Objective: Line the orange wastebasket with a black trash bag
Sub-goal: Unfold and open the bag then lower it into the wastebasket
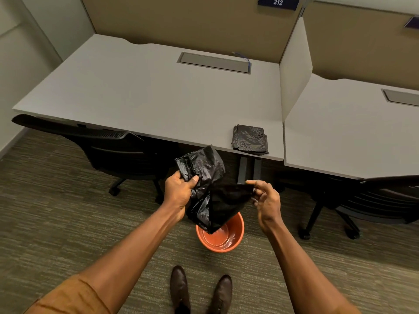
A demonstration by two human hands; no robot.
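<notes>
The left hand [179, 191] has its fingers [192, 179] closed on a bunched black trash bag [213, 196]; the right hand [267, 200] pinches its edge. The orange wastebasket [221, 236] stands below, unlined. Unfolding is underway; next, find the mouth and spread it.

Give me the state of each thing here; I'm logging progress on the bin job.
Orange wastebasket: upright on the carpet, unlined.
Black trash bag: partly unfolded, held above the basket.
Left hand: gripping the bag.
Right hand: pinching the bag's edge.
Folded bags: stacked on the desk.
</notes>
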